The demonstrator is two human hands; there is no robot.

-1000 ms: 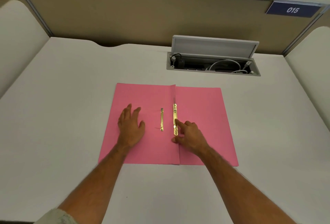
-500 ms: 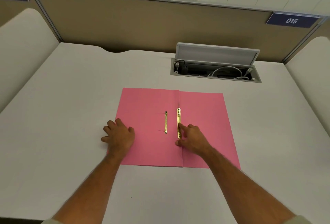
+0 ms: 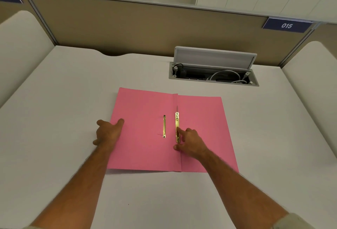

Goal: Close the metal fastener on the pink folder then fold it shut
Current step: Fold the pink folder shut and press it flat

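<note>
The pink folder [image 3: 145, 146] lies open and flat on the white desk. Two gold metal fastener strips run along its fold: a thin one [image 3: 164, 126] on the left flap and a wider one [image 3: 177, 126] at the crease. My left hand [image 3: 107, 134] sits at the folder's left edge, thumb on top of the flap and fingers curled at the edge; whether they are under it I cannot tell. My right hand [image 3: 191, 142] rests on the folder just right of the crease, its forefinger pressing the wider strip and its thumb on the fold below.
An open cable box [image 3: 213, 75] with its lid raised and white cables inside is set into the desk [image 3: 54, 110] behind the folder. Beige partition walls stand at the back and both sides, with a blue "015" sign [image 3: 287, 26].
My left hand has slid left from the middle of the left flap to its outer edge. My right hand has stayed on the wider strip.
</note>
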